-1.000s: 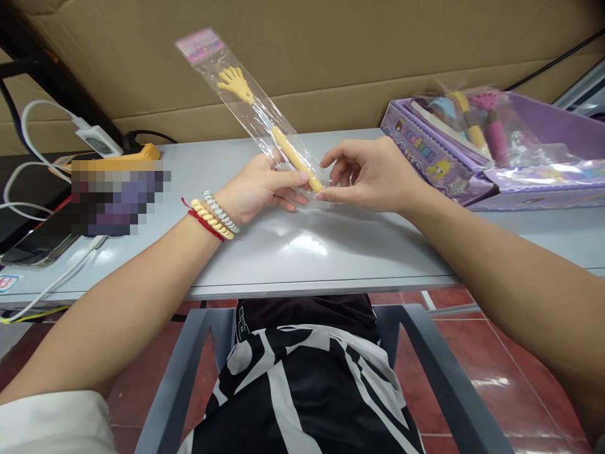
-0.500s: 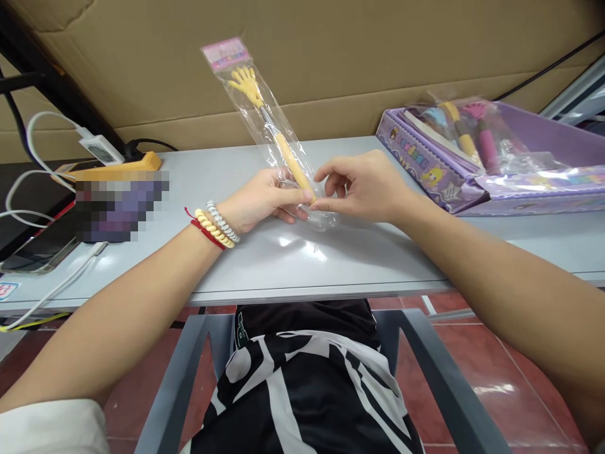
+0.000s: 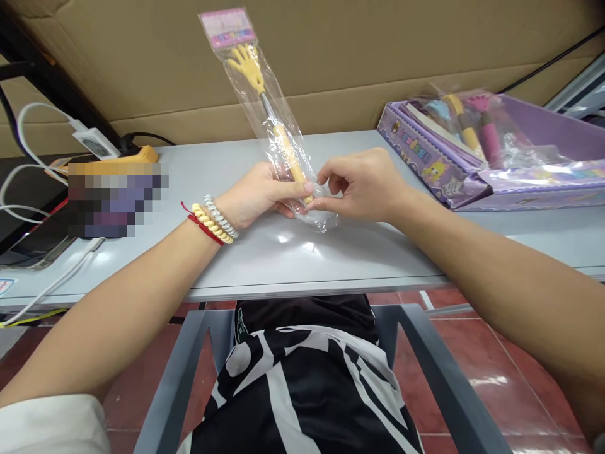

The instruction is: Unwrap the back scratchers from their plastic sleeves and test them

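Note:
A yellow hand-shaped back scratcher with a metal shaft lies inside a clear plastic bag, which has a pink and purple header card. My left hand is closed round the lower handle through the bag, its thumb on top. The scratcher tilts up and to the left over the table. Beside it my right hand is closed, thumb and finger pinching the bag by the handle's lower end. The exact contact of the right fingertips is hard to see.
On the right stands an open purple display box with several bagged back scratchers. A yellow power strip, a white charger and cables are on the left. Cardboard backs the white table. A grey chair is below.
The upper end of the bagged back scratcher has risen and it stands slightly steeper. Both hands keep nearly the same place and hold. The view has shifted a little.

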`<state>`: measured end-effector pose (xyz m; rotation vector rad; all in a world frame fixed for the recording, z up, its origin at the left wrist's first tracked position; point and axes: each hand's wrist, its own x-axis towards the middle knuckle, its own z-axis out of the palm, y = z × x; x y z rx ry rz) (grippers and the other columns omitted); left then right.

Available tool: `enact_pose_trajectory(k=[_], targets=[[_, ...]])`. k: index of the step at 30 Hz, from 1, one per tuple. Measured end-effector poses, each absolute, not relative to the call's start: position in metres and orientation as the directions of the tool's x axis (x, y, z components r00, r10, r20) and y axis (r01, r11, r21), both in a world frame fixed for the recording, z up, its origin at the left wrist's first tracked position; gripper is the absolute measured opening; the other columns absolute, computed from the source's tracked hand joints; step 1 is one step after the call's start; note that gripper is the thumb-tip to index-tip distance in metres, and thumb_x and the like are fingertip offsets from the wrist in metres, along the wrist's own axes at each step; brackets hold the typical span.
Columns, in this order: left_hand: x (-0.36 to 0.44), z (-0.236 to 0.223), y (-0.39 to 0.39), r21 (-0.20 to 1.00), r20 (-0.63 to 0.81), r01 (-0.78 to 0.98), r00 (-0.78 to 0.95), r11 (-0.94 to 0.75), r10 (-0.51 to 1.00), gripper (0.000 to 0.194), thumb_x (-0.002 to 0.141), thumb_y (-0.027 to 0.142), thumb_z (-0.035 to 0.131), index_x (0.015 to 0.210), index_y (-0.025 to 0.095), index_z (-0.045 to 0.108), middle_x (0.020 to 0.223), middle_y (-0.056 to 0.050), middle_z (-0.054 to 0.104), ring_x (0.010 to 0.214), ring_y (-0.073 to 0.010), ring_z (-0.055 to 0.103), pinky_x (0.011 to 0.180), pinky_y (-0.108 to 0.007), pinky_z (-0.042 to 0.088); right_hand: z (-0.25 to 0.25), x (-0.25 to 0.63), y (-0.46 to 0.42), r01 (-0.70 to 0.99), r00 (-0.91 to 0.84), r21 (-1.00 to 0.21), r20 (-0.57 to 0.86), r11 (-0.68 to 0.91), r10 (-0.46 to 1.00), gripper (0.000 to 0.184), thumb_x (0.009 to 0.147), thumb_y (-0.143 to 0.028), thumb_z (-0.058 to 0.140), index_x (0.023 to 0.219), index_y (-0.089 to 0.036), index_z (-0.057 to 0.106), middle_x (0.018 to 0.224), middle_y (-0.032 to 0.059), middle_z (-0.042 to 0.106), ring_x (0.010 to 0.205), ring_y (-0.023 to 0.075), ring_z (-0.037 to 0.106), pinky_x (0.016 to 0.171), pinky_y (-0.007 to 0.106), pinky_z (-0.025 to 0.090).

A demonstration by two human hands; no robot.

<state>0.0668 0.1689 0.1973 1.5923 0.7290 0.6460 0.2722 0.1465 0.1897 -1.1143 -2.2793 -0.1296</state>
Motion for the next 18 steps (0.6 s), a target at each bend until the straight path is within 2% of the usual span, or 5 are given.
enact_pose_trajectory(k=[8, 18], targets=[[0.0677, 0.1978, 0.1702, 0.988, -0.041, 0.141, 0.618, -0.059, 0.785, 0.013, 0.078, 0.026, 0.074, 0.077, 0.014, 0.069, 0.067, -0.005, 0.069, 0.067, -0.0178, 0.069, 0.069, -0.033, 0.058, 0.1910, 0.2731, 0.1466, 0.737, -0.503, -0.186, 0.491, 0.650, 0.711, 0.036, 0.074, -0.058, 0.069, 0.075, -0.023, 0.062, 0.055, -0.0024, 0.055, 0.053, 0.0127, 0.048, 0.059, 0.029, 0.032], [0.0686, 0.1998, 0.1687, 0.990, -0.043, 0.131, 0.625, -0.051, 0.779, 0.016, 0.080, 0.028, 0.073, 0.078, 0.013, 0.067, 0.065, -0.004, 0.069, 0.063, -0.0149, 0.067, 0.068, -0.030, 0.056, 0.1942, 0.2730, 0.1473, 0.718, -0.496, -0.241, 0.481, 0.653, 0.723, 0.038, 0.070, -0.057, 0.073, 0.071, -0.022, 0.060, 0.052, -0.0043, 0.053, 0.048, 0.0108, 0.046, 0.055, 0.029, 0.032]])
